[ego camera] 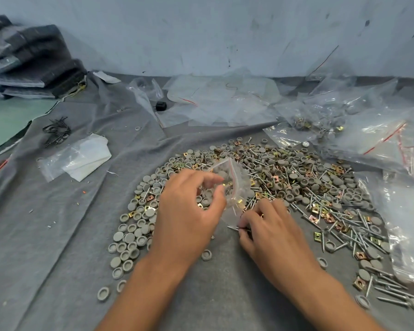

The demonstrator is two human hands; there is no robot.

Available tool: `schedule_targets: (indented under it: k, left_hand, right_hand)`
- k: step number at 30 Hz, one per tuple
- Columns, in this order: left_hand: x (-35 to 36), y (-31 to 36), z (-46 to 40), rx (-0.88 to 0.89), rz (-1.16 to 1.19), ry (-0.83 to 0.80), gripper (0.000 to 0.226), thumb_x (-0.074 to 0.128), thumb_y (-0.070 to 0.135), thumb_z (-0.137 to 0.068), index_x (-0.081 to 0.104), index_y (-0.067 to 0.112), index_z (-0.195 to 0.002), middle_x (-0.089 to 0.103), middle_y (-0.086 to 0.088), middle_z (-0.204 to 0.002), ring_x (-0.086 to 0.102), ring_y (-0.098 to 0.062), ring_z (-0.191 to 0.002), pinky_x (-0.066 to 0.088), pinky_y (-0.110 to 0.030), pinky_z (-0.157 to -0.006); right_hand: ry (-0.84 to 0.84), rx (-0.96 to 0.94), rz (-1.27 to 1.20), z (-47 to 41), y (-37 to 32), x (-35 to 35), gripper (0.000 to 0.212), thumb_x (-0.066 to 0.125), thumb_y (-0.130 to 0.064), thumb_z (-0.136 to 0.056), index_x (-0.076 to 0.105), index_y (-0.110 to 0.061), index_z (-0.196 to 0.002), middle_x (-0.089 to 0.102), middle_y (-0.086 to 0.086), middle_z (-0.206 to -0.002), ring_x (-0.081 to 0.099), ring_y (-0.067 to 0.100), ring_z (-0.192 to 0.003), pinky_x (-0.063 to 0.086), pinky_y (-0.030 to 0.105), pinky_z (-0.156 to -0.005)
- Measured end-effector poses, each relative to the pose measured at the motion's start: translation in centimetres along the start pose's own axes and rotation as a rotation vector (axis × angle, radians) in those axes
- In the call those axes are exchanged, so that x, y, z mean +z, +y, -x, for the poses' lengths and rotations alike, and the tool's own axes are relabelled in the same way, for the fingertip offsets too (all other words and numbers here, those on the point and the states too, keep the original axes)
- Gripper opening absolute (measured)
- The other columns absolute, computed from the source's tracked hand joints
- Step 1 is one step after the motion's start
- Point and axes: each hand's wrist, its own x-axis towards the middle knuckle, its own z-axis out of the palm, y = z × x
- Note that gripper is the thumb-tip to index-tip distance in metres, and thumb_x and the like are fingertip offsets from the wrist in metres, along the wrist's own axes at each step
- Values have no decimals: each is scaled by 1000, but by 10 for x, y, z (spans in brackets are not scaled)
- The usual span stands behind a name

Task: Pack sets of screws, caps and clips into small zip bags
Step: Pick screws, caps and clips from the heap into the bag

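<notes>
I see my left hand [189, 206] raised over the pile of caps, clips and screws [273, 185] on the grey-clothed table [58, 223], fingers curled and pinching a small zip bag [232, 182] that holds a few clips. My right hand [268, 230] rests knuckles-up just beside it, fingers pinched on what looks like a screw [234, 228] at the bag's lower edge.

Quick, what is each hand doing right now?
Left hand: fingers curled round a small zip bag, holding it up.
Right hand: fingers pinching screws just above the cloth.
</notes>
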Motion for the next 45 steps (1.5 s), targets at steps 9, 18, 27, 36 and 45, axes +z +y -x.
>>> schedule_targets:
  k: [9,18,27,36,45]
  left_hand:
    - [7,5,-2,-86,-3,-53,43,58,21,-81,66,32,-121,44,8,-93,48,-3,-84,35,-6,-74]
    - [7,2,4,-4,-125,-188,43,58,26,-83,62,33,-125,41,11,-94,46,-10,-91,38,-15,-81]
    - [18,7,12,68,-109,-376,44,63,34,-85,51,42,-126,40,18,-103,44,-3,-100,39,-18,-83]
    - [25,11,16,53,-10,-420,45,56,39,-82,52,42,-127,39,24,-101,45,1,-102,37,-17,-80]
    - [27,10,15,36,18,-437,40,54,45,-82,52,42,-121,41,24,-101,45,3,-100,36,-17,-77]
  right_hand:
    - [-271,-169,3,7,10,-19,25,47,-42,-93,66,-26,-91,55,-5,-92,52,18,-90,49,32,-78]
    - [-257,-52,-358,5,32,-26,15,36,-49,-99,48,-41,-99,47,-21,-99,45,1,-96,36,16,-80]
    - [196,-115,-546,-8,28,-45,14,57,-27,-101,68,-20,-104,58,-20,-94,56,-4,-86,40,8,-79]
    - [151,-25,-643,-9,35,-42,17,66,-37,-93,72,-26,-105,61,-23,-84,60,-1,-78,40,7,-68]
    - [154,-88,-639,-11,32,-37,19,67,-39,-90,69,-23,-100,60,-21,-89,57,-6,-81,39,5,-73]
